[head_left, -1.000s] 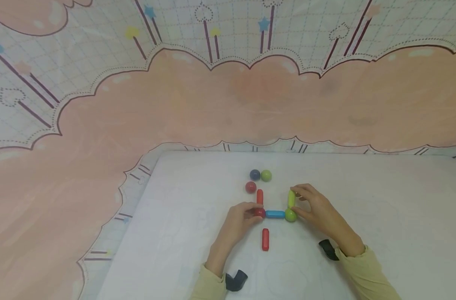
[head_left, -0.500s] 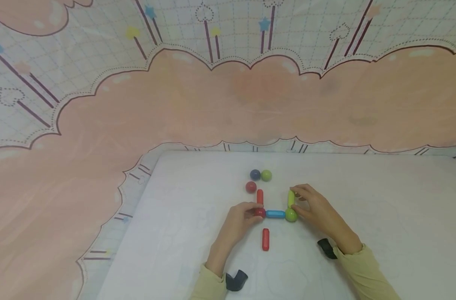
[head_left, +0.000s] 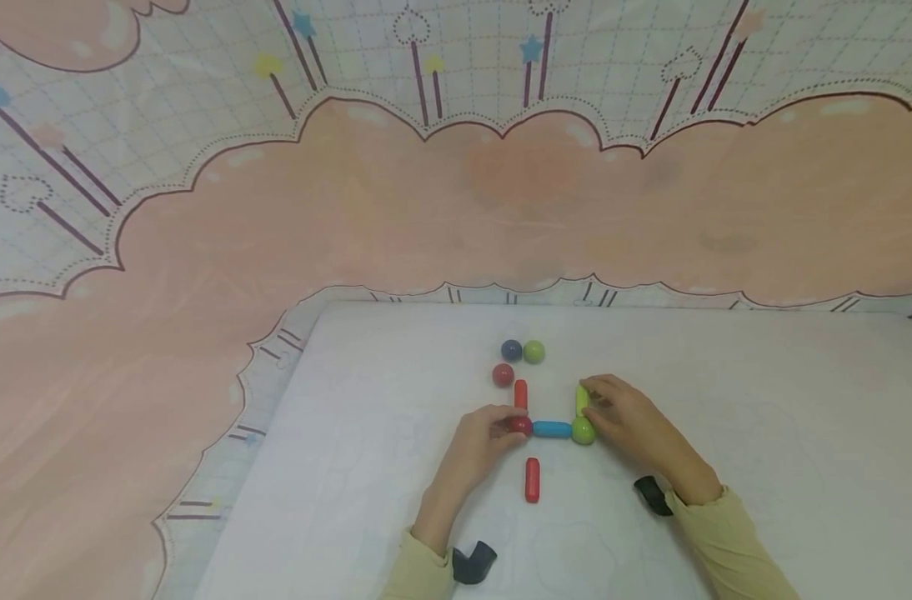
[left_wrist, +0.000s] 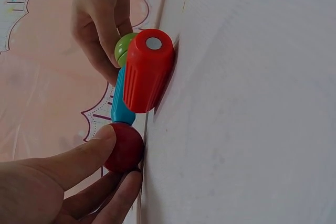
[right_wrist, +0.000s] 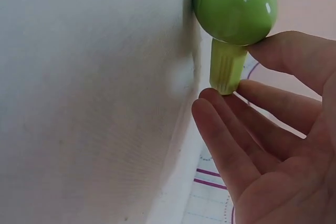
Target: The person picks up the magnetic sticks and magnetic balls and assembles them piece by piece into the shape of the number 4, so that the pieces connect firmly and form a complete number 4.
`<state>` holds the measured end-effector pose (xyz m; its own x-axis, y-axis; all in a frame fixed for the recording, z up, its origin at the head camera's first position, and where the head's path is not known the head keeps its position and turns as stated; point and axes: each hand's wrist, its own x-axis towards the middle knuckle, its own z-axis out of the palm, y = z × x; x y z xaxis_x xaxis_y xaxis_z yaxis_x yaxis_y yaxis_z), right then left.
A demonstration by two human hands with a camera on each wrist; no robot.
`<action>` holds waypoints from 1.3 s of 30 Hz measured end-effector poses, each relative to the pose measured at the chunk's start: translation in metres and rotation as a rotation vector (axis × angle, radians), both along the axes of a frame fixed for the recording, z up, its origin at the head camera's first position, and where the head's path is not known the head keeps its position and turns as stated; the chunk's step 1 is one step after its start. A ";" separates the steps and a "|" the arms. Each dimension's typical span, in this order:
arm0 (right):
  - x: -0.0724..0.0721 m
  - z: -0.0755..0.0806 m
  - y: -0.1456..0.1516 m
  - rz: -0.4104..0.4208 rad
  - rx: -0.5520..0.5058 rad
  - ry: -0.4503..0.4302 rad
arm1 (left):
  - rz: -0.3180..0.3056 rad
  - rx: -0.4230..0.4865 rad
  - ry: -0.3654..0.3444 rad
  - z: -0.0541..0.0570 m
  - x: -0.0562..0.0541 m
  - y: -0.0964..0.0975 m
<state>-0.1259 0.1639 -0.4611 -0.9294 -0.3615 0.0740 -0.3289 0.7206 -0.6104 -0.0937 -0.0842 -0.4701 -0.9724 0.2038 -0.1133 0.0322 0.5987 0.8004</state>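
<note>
My left hand [head_left: 477, 437] pinches a dark red ball [left_wrist: 126, 148] between thumb and fingers. A blue magnetic rod [head_left: 552, 429] joins that ball to a green ball [head_left: 583, 431] on the right. From the green ball a yellow-green magnetic rod [right_wrist: 227, 66] points away from me. My right hand [head_left: 636, 425] holds this rod, thumb beside the ball and fingertips at the far end. One red magnetic rod [head_left: 521, 394] lies just beyond the dark red ball; fingers hide whether they touch. Nearer me lies another red magnetic rod [left_wrist: 149, 72], apart, its metal tip showing in the left wrist view.
Beyond the joined pieces, a navy ball [head_left: 512, 350], a second green ball [head_left: 534, 352] and a lighter red ball [head_left: 503, 375] sit grouped on the white tabletop [head_left: 366, 400]. A patterned pink cloth [head_left: 426, 208] spreads behind the table. Black straps show near both sleeves.
My right fingertips and the yellow-green rod have shifted slightly toward me, against the green ball. The left hand keeps its pinch on the dark red ball, and the other pieces look unmoved.
</note>
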 end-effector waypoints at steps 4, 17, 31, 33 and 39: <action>-0.001 -0.001 0.001 0.013 -0.019 -0.001 | 0.005 -0.002 -0.002 0.000 0.000 0.000; -0.002 -0.004 0.002 0.013 -0.016 -0.022 | 0.000 0.004 0.002 0.000 0.000 0.001; -0.003 0.010 -0.006 0.004 0.064 0.025 | -0.004 0.005 0.002 0.001 0.001 0.001; -0.004 0.012 -0.008 0.006 0.071 0.020 | -0.008 0.002 0.008 0.002 0.002 0.001; -0.009 0.019 -0.015 0.014 0.077 -0.005 | -0.008 -0.003 0.004 0.005 0.003 0.001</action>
